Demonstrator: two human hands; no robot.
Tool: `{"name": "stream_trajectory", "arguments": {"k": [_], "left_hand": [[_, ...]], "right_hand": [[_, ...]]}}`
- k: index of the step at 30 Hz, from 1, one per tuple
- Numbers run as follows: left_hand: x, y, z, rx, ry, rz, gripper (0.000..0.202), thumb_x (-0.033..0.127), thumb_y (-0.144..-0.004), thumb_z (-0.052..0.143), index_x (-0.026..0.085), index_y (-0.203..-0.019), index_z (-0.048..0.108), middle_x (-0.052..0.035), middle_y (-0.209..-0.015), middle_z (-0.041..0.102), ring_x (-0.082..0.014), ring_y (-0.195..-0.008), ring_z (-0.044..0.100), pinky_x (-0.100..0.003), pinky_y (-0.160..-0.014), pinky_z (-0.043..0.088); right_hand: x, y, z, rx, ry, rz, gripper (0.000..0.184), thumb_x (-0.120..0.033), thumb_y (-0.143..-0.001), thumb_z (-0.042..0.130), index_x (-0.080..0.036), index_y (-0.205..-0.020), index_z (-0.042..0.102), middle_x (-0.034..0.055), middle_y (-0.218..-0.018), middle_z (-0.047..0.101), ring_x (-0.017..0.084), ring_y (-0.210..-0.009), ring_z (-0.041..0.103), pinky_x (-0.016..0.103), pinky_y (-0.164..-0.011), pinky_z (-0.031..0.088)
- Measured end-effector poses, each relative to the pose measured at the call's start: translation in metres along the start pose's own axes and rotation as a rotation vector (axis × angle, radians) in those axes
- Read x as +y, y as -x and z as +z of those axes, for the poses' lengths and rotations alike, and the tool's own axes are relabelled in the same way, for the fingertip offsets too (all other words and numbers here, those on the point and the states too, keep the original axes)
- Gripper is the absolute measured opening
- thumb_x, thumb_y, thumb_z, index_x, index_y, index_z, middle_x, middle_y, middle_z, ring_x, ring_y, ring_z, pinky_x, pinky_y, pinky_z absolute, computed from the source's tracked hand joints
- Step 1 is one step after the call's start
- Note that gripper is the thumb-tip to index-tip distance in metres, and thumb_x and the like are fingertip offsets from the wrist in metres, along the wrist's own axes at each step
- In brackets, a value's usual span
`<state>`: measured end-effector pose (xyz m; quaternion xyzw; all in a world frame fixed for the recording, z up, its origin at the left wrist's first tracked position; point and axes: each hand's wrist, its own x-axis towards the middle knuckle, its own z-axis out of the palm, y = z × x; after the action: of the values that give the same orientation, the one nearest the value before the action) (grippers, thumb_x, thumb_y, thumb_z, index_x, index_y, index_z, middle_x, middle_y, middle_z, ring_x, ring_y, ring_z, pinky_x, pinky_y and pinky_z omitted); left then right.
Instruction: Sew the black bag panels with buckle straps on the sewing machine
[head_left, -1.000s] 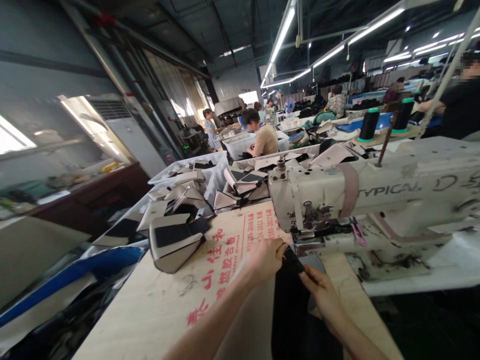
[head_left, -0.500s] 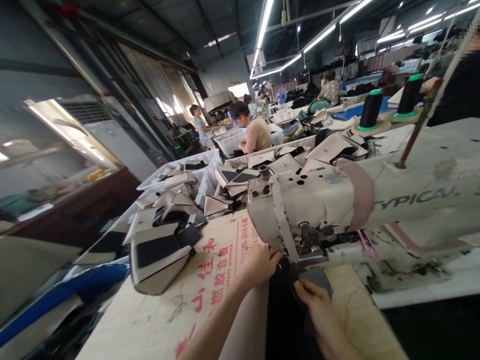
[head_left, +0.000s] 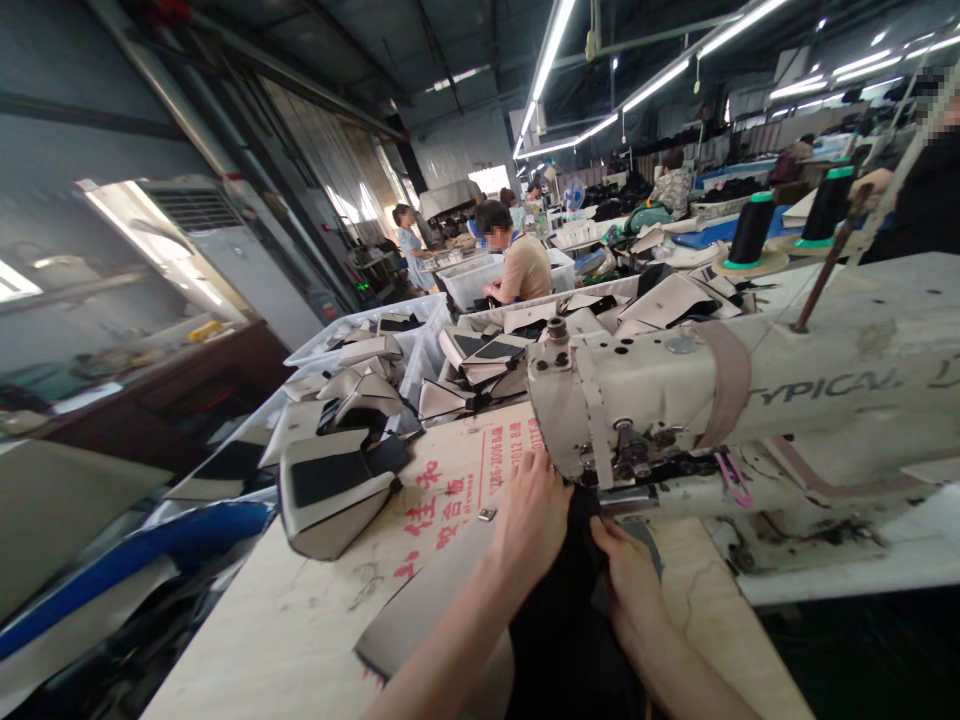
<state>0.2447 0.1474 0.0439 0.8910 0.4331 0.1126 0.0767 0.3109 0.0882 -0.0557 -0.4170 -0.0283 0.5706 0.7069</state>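
Note:
A piece of black fabric [head_left: 559, 640], joined to or lying with a beige panel [head_left: 429, 600], reaches up to the needle area of a sewing machine [head_left: 637, 395]. My left hand [head_left: 531, 515] is closed on the fabric's left edge, close by the machine head; its fingertips are partly hidden. On the other side, my right hand [head_left: 628, 570] pinches the fabric's right edge between thumb and fingers. A small metal clasp [head_left: 487, 515] shows on the beige panel, left of my left hand. The machine head hides the fabric's far end.
On the plywood table [head_left: 247, 620] at left lies a sewn beige and black piece [head_left: 337, 490]. White bins [head_left: 424, 375] of similar pieces stand behind. Black thread cones [head_left: 750, 232] rise behind the machine. A person [head_left: 525, 265] works beyond the bins.
The beige panel has swung out to the left, showing its clasp. My left hand has turned and moved slightly up; my right hand stays on the fabric's right edge. The view has shifted a little.

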Motion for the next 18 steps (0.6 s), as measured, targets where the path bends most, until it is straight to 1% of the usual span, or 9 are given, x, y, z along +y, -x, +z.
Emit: {"name": "stream_trajectory", "arguments": {"k": [2, 3, 4, 5, 7, 9, 12, 15, 18], "left_hand": [[0.015, 0.036, 0.005, -0.046, -0.092, -0.018, 0.016, 0.02, -0.083, 0.041, 0.017, -0.086, 0.057, -0.007, -0.086, 0.059, -0.021, -0.079, 0.057, -0.033, -0.068, 0.048], [0.021, 0.05, 0.01, -0.048, -0.134, -0.065, 0.019, 0.024, -0.084, 0.04, 0.016, -0.091, 0.056, -0.0084, -0.086, 0.059, -0.0219, -0.078, 0.058, -0.032, -0.064, 0.049], [0.026, 0.059, 0.016, -0.044, -0.169, -0.131, 0.024, 0.028, -0.086, 0.038, 0.014, -0.097, 0.054, -0.0102, -0.087, 0.058, -0.0229, -0.078, 0.058, -0.032, -0.062, 0.049], [0.03, 0.064, 0.022, -0.038, -0.187, -0.198, 0.031, 0.033, -0.087, 0.036, 0.011, -0.101, 0.052, -0.0122, -0.089, 0.058, -0.0241, -0.079, 0.059, -0.032, -0.061, 0.05], [0.034, 0.059, 0.033, -0.039, -0.192, -0.308, 0.044, 0.043, -0.087, 0.032, 0.006, -0.101, 0.051, -0.0152, -0.091, 0.057, -0.0265, -0.081, 0.06, -0.034, -0.062, 0.05], [0.035, 0.044, 0.04, -0.057, -0.174, -0.367, 0.054, 0.052, -0.085, 0.028, 0.006, -0.097, 0.052, -0.0157, -0.089, 0.057, -0.0285, -0.08, 0.061, -0.037, -0.062, 0.05], [0.035, 0.021, 0.043, -0.035, -0.172, -0.444, 0.062, 0.062, -0.079, 0.029, 0.006, -0.094, 0.053, -0.0163, -0.086, 0.059, -0.031, -0.077, 0.062, -0.04, -0.062, 0.049], [0.031, 0.013, 0.046, -0.005, -0.162, -0.487, 0.057, 0.058, -0.081, 0.03, 0.008, -0.093, 0.053, -0.0169, -0.085, 0.061, -0.0308, -0.077, 0.062, -0.039, -0.064, 0.048], [0.024, 0.015, 0.048, -0.017, -0.093, -0.525, 0.045, 0.049, -0.085, 0.027, 0.013, -0.09, 0.053, -0.0142, -0.08, 0.065, -0.0295, -0.076, 0.063, -0.038, -0.063, 0.046]], "right_hand": [[0.001, -0.001, -0.003, 0.0, 0.0, -0.016, 0.029, -0.036, -0.053, 0.073, -0.014, -0.071, 0.065, 0.0017, -0.069, 0.065, 0.015, -0.066, 0.059, 0.025, -0.063, 0.045], [0.002, -0.001, -0.004, -0.004, -0.003, -0.016, 0.029, -0.034, -0.053, 0.073, -0.014, -0.071, 0.065, 0.0014, -0.07, 0.065, 0.014, -0.066, 0.058, 0.024, -0.063, 0.045], [0.002, -0.002, -0.005, -0.004, -0.006, -0.015, 0.028, -0.033, -0.053, 0.073, -0.014, -0.073, 0.065, 0.0012, -0.072, 0.065, 0.014, -0.067, 0.058, 0.023, -0.064, 0.045], [0.003, -0.002, -0.006, 0.0, -0.01, -0.015, 0.027, -0.031, -0.053, 0.072, -0.014, -0.074, 0.065, 0.0011, -0.073, 0.065, 0.013, -0.069, 0.058, 0.023, -0.065, 0.045], [0.005, -0.003, -0.007, 0.015, -0.021, -0.017, 0.024, -0.029, -0.054, 0.07, -0.014, -0.073, 0.065, 0.001, -0.073, 0.065, 0.013, -0.07, 0.058, 0.023, -0.066, 0.045], [0.006, -0.003, -0.007, 0.026, -0.031, -0.013, 0.02, -0.028, -0.055, 0.067, -0.014, -0.069, 0.065, 0.0012, -0.07, 0.065, 0.014, -0.069, 0.058, 0.024, -0.065, 0.046], [0.005, -0.001, -0.004, 0.014, -0.043, -0.004, 0.018, -0.026, -0.053, 0.066, -0.015, -0.067, 0.064, 0.0019, -0.069, 0.066, 0.016, -0.067, 0.059, 0.025, -0.063, 0.047], [0.002, 0.001, -0.001, -0.025, -0.058, -0.011, 0.023, -0.024, -0.052, 0.066, -0.014, -0.073, 0.065, 0.0028, -0.073, 0.066, 0.018, -0.071, 0.06, 0.027, -0.064, 0.047], [0.0, 0.001, 0.0, -0.051, -0.064, -0.006, 0.028, -0.027, -0.054, 0.067, -0.014, -0.079, 0.066, 0.0041, -0.076, 0.067, 0.02, -0.075, 0.06, 0.027, -0.064, 0.047]]}}
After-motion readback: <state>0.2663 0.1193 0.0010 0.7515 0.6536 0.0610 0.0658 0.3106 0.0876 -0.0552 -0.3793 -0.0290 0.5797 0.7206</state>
